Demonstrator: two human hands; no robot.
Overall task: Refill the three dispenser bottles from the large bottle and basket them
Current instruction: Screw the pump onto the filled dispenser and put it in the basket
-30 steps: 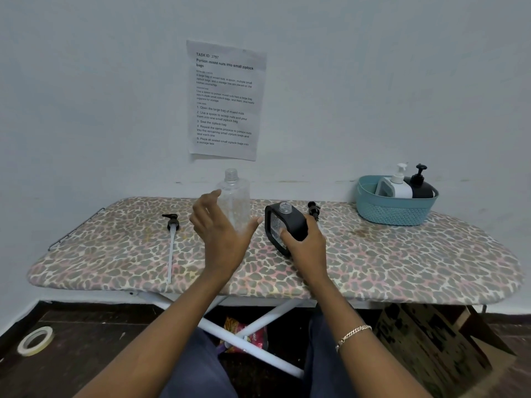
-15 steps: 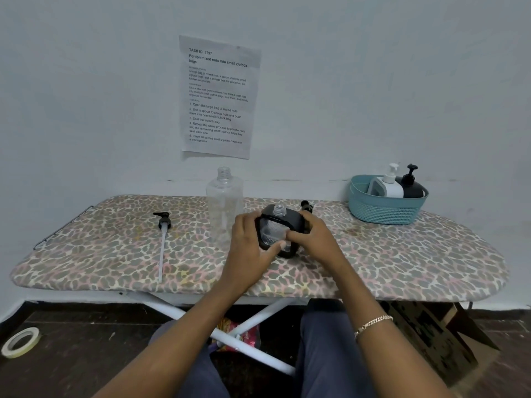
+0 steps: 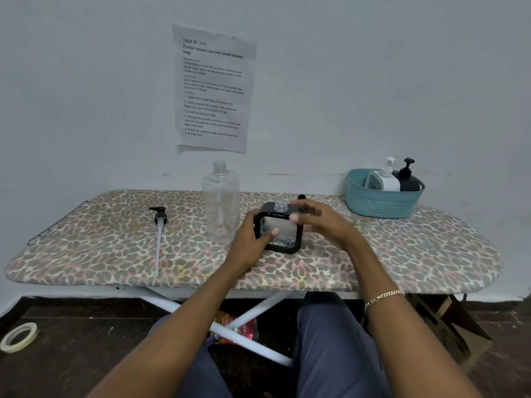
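Observation:
A square dispenser bottle [image 3: 283,235] with a black frame and an open neck stands upright on the ironing board [image 3: 416,254]. My left hand [image 3: 251,242] grips its left side, thumb across the clear front. My right hand [image 3: 320,222] is blurred at the bottle's upper right, fingers stretched out, holding nothing. The large clear bottle [image 3: 220,202] stands uncapped just left of it. Its long pump [image 3: 159,225] lies on the board further left. A small black pump head [image 3: 301,196] peeks out behind my right hand. The teal basket [image 3: 379,205] holds a white dispenser [image 3: 386,179] and a black dispenser [image 3: 408,179].
The board stands against a pale wall with a printed sheet [image 3: 214,90] taped above it. On the floor are a tape roll [image 3: 18,337] at the left, a cardboard box [image 3: 451,328] at the right and a red packet [image 3: 238,326] under the board's legs.
My left hand left the large clear bottle and took hold of the square bottle. My right hand let go of that bottle and is moving off to its right.

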